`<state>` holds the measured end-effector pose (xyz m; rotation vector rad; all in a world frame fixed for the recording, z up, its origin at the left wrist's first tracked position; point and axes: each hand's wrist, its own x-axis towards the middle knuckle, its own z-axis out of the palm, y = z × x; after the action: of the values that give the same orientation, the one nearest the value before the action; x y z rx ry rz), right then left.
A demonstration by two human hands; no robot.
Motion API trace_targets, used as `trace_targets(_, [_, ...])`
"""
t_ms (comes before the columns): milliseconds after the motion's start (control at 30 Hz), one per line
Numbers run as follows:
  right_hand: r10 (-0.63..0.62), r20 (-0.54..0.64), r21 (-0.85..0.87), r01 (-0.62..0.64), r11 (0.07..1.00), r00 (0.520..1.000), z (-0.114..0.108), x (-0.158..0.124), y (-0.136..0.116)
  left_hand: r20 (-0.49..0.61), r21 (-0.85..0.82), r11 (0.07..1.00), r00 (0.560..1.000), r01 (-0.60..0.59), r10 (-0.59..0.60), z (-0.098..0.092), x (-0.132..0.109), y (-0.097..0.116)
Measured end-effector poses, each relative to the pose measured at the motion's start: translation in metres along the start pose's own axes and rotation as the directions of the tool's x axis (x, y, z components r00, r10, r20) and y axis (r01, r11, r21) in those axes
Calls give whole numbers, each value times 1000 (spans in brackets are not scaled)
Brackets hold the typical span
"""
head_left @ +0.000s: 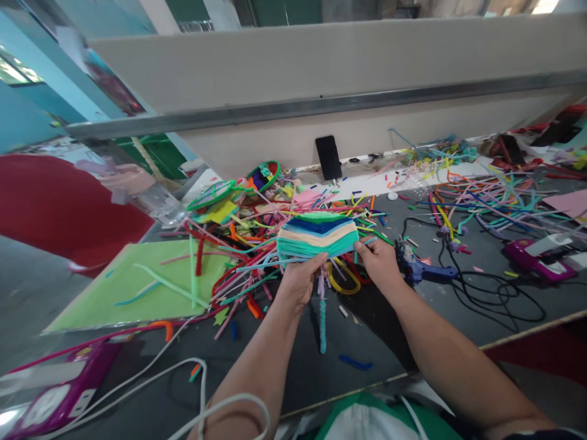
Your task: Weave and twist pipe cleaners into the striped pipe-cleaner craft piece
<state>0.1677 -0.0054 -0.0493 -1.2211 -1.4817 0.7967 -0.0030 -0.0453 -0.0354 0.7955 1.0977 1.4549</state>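
Note:
Both hands hold a striped panel of pipe cleaners [317,237] over the table, with green, blue, cream and teal bands. My left hand [300,280] pinches its lower edge near the middle, thumb on top. At the lower right corner, my right hand [376,261] closes on the teal band, fingers partly hidden. A twisted teal and lilac pipe-cleaner strand [323,324] shows below the panel; whether it is joined on, I cannot tell. Behind and beneath lies a heap of loose pipe cleaners [257,244] in many colours.
A blue glue gun [431,273] with black cable lies to the right, near a purple power strip [541,260]. Another purple power strip [59,391] with white cables sits front left. A green sheet [114,281], a bottle [156,195] and a phone [328,157] stand or lie around.

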Motion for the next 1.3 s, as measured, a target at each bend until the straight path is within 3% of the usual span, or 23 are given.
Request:
trace_targets(100, [49, 33, 114, -52, 992, 998, 0, 0, 1, -3, 7, 1000, 1000, 28, -28, 1, -1, -1])
trace_targets(200, [92, 149, 308, -135, 942, 985, 0, 2, 1, 21, -5, 999, 999, 33, -33, 1, 0, -1])
trace_targets(333, [135, 284, 375, -240, 895, 949, 0, 6, -2, -3, -64, 998, 1000, 10, -10, -2, 3, -1])
trace_targets(500, [169, 226, 371, -245, 896, 959, -7, 10, -5, -14, -81, 997, 1000, 20, -21, -5, 5, 1])
trace_targets(700, [96, 100, 128, -109, 986, 990, -11, 12, -6, 9, -76, 997, 1000, 9, -8, -6, 6, 1])
trace_targets(800, [118, 101, 67, -125, 990, 988, -10, 12, -5, 12, -72, 997, 1000, 1, 0, -6, 6, 0])
trace_targets(867, [152, 129, 119, -167, 979, 980, -10, 11, -4, 2, -76, 997, 1000, 3, -3, -5, 5, 1])
trace_targets(1033, [174, 267, 377, -269, 886, 948, -8, 10, -4, -12, -69, 998, 1000, -9, 8, -6, 5, 0])
trace_targets(1133, [171, 276, 487, -291, 824, 946, -10, 11, -6, 9, -53, 998, 1000, -16, 16, -6, 6, 0])
trace_targets(1300, [207, 342, 678, -394, 620, 916, -16, 11, -12, 42, -101, 995, 999, 23, -19, -5, 4, 5])
